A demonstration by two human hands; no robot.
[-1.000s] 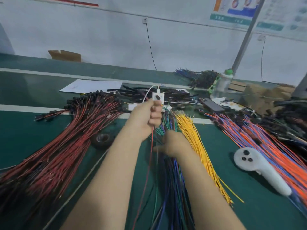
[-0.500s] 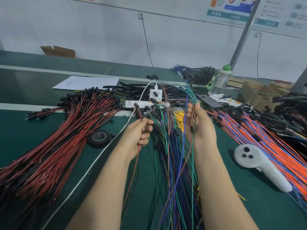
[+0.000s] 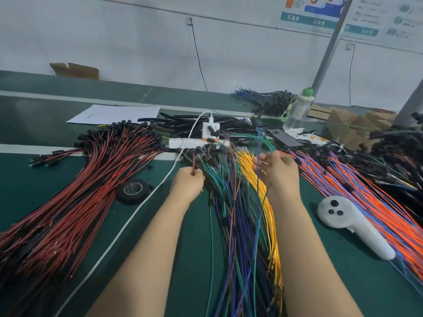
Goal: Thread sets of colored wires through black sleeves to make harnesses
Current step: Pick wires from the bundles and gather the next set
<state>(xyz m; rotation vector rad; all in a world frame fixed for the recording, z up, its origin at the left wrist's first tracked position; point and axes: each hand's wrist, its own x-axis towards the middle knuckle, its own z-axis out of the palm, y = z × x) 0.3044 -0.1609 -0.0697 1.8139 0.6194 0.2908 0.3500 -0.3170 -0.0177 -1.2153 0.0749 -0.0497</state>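
Red wire (image 3: 194, 163) in left hand (image 3: 187, 183), green wire (image 3: 267, 143) in right hand (image 3: 278, 170)

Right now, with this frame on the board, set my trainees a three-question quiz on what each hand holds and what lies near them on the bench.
1. True or false: the left hand grips a red wire.
2. Which thing lies on the green mat just outside the right forearm? A: white controller; B: tape roll; C: water bottle.
3. Fill in: the right hand holds up a green wire and a ____ wire.
Key: 1 true; 2 A; 3 blue wire.
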